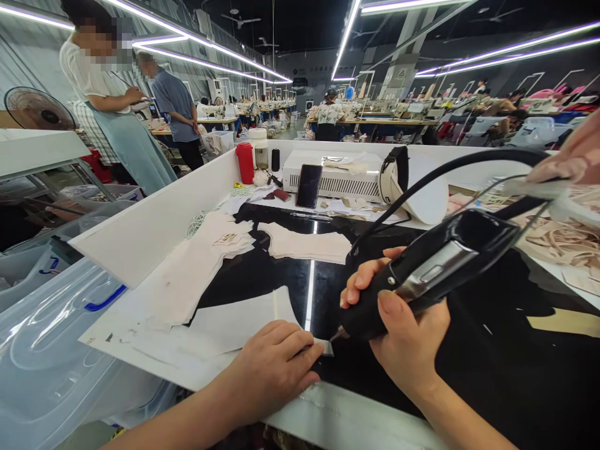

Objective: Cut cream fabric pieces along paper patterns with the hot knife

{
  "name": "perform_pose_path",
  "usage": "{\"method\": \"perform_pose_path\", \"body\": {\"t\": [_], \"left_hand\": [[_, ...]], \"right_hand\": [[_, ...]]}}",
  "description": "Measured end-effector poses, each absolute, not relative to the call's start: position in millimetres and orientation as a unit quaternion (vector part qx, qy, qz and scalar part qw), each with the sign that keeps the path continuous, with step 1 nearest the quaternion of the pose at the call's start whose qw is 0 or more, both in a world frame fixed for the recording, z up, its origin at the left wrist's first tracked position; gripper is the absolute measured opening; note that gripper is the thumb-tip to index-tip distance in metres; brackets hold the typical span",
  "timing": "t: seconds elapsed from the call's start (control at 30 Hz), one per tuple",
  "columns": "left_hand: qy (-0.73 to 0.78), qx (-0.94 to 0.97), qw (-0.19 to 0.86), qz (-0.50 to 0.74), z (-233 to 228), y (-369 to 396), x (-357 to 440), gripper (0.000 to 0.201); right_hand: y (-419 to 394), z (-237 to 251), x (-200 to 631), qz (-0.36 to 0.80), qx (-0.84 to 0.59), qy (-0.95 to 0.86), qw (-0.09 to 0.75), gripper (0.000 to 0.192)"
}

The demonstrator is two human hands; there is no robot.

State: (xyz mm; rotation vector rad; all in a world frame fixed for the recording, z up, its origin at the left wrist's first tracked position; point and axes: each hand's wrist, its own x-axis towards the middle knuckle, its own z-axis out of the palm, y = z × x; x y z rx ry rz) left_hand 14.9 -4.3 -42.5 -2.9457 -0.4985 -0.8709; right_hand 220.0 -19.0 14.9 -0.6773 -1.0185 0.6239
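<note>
My right hand (407,337) is closed around a black corded handheld tool (435,269) with a silver lever on its side. The tool slants down to the left, and its narrow metal tip (340,334) is close to the end of a white fabric piece (244,319). My left hand (281,362) holds that piece down on the black tabletop (356,375) near the front edge. Its fingers are bent and close together, partly covering the fabric. The fabric's end (325,347) shows just beyond the fingertips.
A pale fabric stack (201,262) lies left, another (307,244) farther back. Behind are a phone (309,185), a white vented box (332,172) and a red cup (244,164). The tool's cable (450,159) arches right, near a blurred hand (572,153). Two people stand left.
</note>
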Motion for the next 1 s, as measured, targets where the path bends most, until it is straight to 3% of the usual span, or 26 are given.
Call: {"method": "perform_pose_path", "body": {"t": [1.0], "left_hand": [[-0.179,-0.949,0.007,-0.261,-41.1,0.2,9.7,0.026]], "right_hand": [[-17.5,16.0,219.4,0.296,-0.297,-0.474,0.775,0.036]]}}
